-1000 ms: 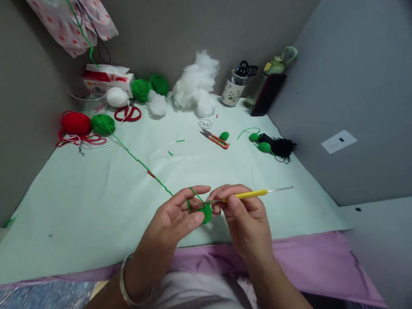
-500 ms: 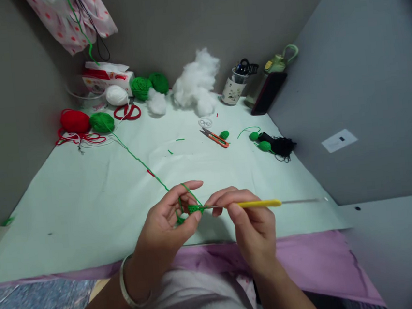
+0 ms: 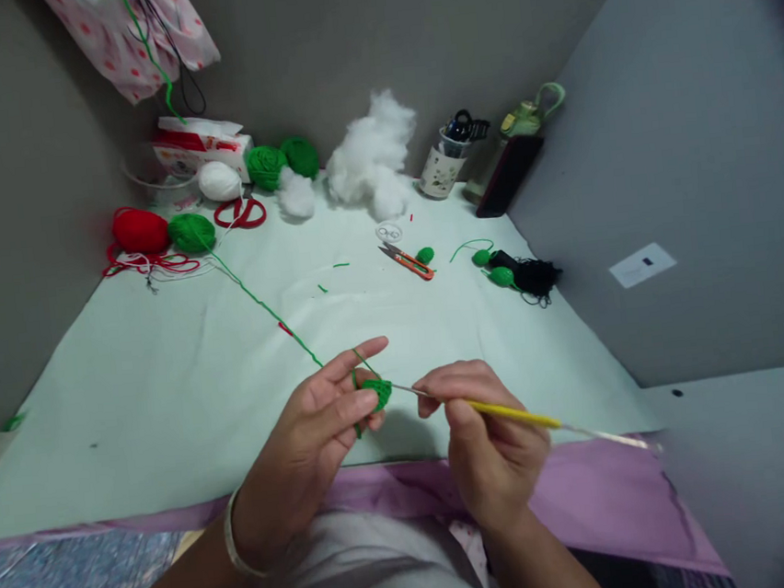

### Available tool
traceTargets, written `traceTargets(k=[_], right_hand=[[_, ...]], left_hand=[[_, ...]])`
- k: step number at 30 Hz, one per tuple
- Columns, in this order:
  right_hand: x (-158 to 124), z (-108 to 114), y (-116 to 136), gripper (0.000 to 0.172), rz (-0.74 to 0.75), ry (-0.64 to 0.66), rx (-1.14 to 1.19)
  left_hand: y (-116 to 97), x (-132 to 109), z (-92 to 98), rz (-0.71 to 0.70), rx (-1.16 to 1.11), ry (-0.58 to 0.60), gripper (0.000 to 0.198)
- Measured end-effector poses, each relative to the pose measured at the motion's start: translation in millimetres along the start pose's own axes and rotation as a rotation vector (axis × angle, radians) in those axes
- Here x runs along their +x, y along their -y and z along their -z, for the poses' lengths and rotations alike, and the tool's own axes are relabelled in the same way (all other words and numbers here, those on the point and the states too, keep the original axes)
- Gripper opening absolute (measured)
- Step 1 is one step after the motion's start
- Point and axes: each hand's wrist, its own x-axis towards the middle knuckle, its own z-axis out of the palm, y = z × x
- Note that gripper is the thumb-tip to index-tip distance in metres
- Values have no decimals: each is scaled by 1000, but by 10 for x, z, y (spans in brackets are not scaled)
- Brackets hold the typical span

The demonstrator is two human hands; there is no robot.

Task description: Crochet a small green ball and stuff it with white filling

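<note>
**Pale-covered desk [image 3: 188, 415] between grey partitions [image 3: 311, 24]: hook swung aslant at a green crochet piece [image 3: 379, 394]**

Nearest, well short of the orange thread snips [image 3: 408, 263], a purple cloth [image 3: 592, 497] hangs along the desk's front edge.

On the person's side of the snips and to their left, the left hand [image 3: 314, 422] pinches the green crochet piece between thumb and fingers, forefinger stretched out with the green working yarn [image 3: 367, 363] over it. The piece itself sits nearer than the snips and slightly left of them; half a second ago it showed more edge-on, and now more of its face is visible by the thumb.

Nearer than the snips and to their right, the right hand [image 3: 495, 432] grips a crochet hook [image 3: 514, 413] by its yellow handle. The steel shaft meets the piece's right edge; whether the tip is inside a stitch cannot be told. Half a second ago the hook lay almost level; now its rear end slopes toward the person, and the right hand has shifted lower and farther right.

Just right of the snips is a small green crocheted ball [image 3: 425, 255]; farther right, a black yarn bundle [image 3: 532, 274]. Beyond the snips to the left, the working yarn leads to a green yarn ball [image 3: 192, 232], with red-handled scissors [image 3: 240, 213] near it. Straight behind the snips rises white stuffing [image 3: 372, 162]; behind and right, a patterned cup [image 3: 441, 174] and a green-topped bottle [image 3: 524, 121]. These have stayed put.
</note>
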Motion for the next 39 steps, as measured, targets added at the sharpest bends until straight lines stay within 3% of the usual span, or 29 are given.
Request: traceTargets(k=[3, 6, 9, 11, 14, 17, 19, 22, 27, 32, 36, 39], right_hand=[[69, -33, 8, 19, -176, -37, 296], [65, -78, -11, 18, -176, 1, 295], [-9, -71, -36, 27, -70, 45, 101], [-60, -39, -54, 39, 82, 108, -91], [-83, 7, -75, 50, 253, 176, -247], [-34, 0, -72, 35, 89, 48, -70], [9, -38, -65, 24, -88, -47, 166], [41, -110, -72, 18, -251, -56, 424], [0, -156, -88, 16, -267, -22, 431], [36, -103, -75, 15, -406, -41, 575], [114, -63, -71, 16, -551, -61, 701], [108, -79, -73, 16, -528, -16, 697]], left_hand=[[-2, 10, 3, -61, 45, 18, 41], [48, 14, 1, -97, 162, 34, 40], [90, 23, -9, -170, 246, -35, 45], [99, 30, -22, -176, 207, -67, 50], [81, 43, -29, -25, 35, -33, 48], [43, 66, -6, 72, -87, 3, 41], [26, 79, 6, 38, -85, 14, 40], [27, 75, -11, -20, 1, 39, 40], [32, 32, -56, -67, 60, 48, 41], [0, 28, -9, 19, -4, 49, 54], [0, 48, 31, 82, -83, 102, 47], [36, 44, 32, 16, 15, 101, 44]])
